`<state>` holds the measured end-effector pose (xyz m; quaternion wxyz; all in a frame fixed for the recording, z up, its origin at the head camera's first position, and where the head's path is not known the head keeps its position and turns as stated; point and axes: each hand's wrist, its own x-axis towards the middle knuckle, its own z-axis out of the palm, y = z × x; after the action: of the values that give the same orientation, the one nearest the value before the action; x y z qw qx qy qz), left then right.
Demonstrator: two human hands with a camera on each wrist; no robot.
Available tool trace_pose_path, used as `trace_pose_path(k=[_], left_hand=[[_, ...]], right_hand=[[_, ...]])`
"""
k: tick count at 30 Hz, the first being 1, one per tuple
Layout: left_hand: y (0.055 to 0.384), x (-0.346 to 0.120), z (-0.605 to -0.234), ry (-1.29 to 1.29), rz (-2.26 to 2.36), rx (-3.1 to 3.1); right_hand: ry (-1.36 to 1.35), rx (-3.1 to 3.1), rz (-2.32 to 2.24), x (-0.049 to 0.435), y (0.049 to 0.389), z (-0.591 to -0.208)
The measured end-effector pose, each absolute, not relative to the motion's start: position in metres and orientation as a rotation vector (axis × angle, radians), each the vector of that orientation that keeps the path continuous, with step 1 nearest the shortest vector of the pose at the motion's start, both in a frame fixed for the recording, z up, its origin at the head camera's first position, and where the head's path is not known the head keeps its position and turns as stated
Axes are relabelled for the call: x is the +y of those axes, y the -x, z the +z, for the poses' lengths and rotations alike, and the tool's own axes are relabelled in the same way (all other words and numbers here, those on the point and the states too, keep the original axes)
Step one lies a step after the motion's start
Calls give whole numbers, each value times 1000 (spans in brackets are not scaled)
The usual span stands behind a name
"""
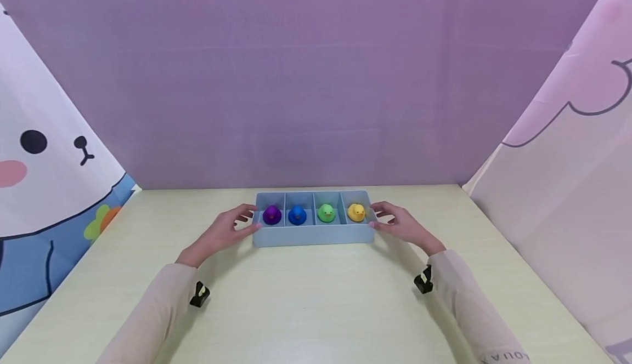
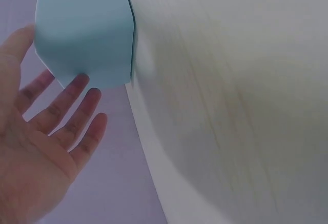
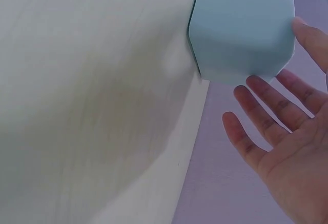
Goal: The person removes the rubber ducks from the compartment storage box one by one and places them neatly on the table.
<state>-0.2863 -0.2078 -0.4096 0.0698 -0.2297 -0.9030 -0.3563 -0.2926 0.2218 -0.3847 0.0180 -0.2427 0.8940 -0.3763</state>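
Note:
A light-blue tray [image 1: 314,235] with a row of compartments stands near the table's back edge. From left to right its compartments hold a purple toy duck [image 1: 272,215], a blue one, a green toy duck [image 1: 326,213] and a yellow toy duck [image 1: 356,212]. At the tray's left end is my left hand [image 1: 231,228], fingers extended and spread, thumb at the rim. My right hand [image 1: 402,225] mirrors it at the right end. In both wrist views, fingertips of the left hand [image 2: 38,152] and right hand [image 3: 289,137] meet the tray's end wall, while other fingers stand apart from it.
The pale wooden table [image 1: 306,303] extends toward me in front of the tray. Behind it hangs a purple cloth [image 1: 296,79]. Printed cartoon cloths flank the table on the left and right. A small black clip [image 1: 199,295] shows by the left sleeve, another by the right.

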Motion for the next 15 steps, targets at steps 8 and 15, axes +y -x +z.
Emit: trace_pose_path(k=[8,15], left_hand=[[288,-210,-413,697,-1079,-2719],[287,-210,-413,716,-1085,-2695]], right_hand=[[778,2801,-1137,227,306,-387],[786,2859,-1105,223,313,-376]])
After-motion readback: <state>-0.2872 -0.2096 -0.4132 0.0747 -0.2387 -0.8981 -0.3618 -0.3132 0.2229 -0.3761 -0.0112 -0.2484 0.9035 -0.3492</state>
